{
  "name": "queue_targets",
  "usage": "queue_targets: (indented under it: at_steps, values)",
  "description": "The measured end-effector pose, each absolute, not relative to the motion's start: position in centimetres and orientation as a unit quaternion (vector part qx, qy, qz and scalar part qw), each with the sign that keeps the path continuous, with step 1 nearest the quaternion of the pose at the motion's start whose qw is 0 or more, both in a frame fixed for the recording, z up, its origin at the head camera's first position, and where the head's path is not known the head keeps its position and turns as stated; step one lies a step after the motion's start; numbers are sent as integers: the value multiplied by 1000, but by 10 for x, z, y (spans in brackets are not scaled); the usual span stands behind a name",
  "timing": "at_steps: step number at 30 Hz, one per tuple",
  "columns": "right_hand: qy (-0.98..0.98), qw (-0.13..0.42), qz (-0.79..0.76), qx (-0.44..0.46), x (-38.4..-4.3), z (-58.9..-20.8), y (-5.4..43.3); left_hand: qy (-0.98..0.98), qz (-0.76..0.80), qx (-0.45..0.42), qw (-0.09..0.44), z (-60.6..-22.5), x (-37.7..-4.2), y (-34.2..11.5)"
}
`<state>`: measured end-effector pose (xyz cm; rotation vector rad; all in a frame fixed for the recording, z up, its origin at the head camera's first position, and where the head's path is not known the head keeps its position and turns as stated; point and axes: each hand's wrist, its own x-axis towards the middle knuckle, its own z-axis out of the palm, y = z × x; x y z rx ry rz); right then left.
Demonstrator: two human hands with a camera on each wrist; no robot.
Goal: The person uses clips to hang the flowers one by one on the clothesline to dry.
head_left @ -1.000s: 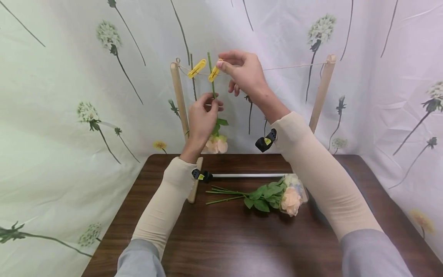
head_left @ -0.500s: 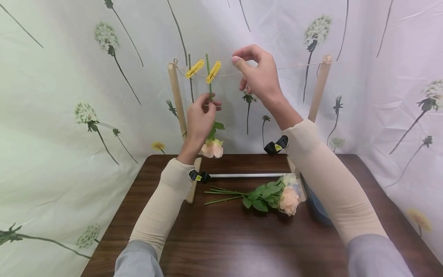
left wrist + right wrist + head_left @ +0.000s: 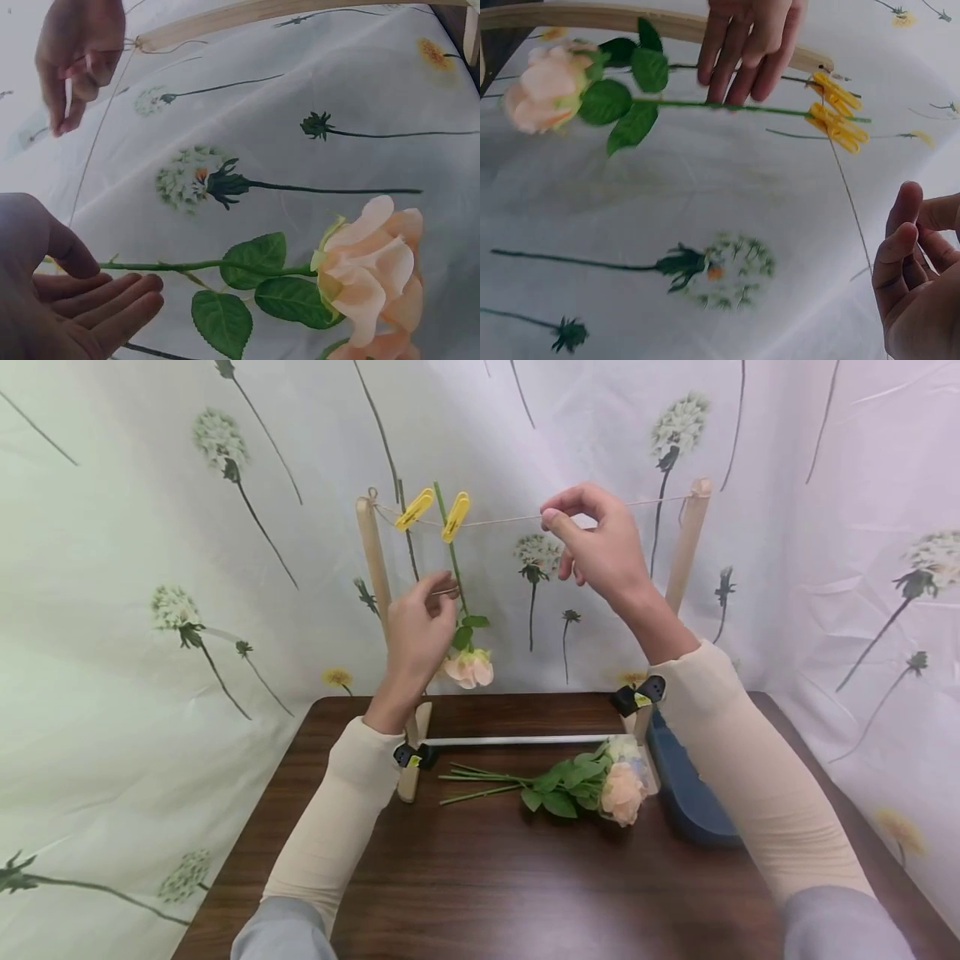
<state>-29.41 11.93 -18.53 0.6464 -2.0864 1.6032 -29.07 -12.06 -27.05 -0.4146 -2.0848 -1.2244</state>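
Note:
A peach rose (image 3: 469,668) hangs head down from a string (image 3: 502,521), its green stem under a yellow clothespin (image 3: 455,518). A second yellow clothespin (image 3: 415,510) holds another stem to its left. My left hand (image 3: 422,631) is beside the rose stem, fingers loosely extended; in the left wrist view the stem (image 3: 180,266) passes by the thumb and fingers. My right hand (image 3: 600,539) is near the string, right of the clothespins, with fingers loosely bent and nothing in them. The right wrist view shows both clothespins (image 3: 838,127) on the string.
Wooden posts (image 3: 686,547) carry the string, joined low down by a white rod (image 3: 525,741). Several flowers (image 3: 570,781) lie on the brown table (image 3: 495,877). A blue basin (image 3: 693,793) stands at the right, partly behind the right arm. A flower-printed cloth hangs behind.
My right hand has let go of the second clothespin and moved right along the string. The left hand has released the rose stem and shifted slightly left and down; the rose hangs freely.

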Motion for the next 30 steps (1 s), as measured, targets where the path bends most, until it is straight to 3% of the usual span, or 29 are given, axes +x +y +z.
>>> queue_targets:
  at_steps: [11,30]
  values:
    - [-774,198,559,223,-288,-212,153,-804,-454,-175,343,-283,-272,-138]
    - [-848,180,468,172,-272,-250,221,-826,-484,-201,207,-328,-261,-164]
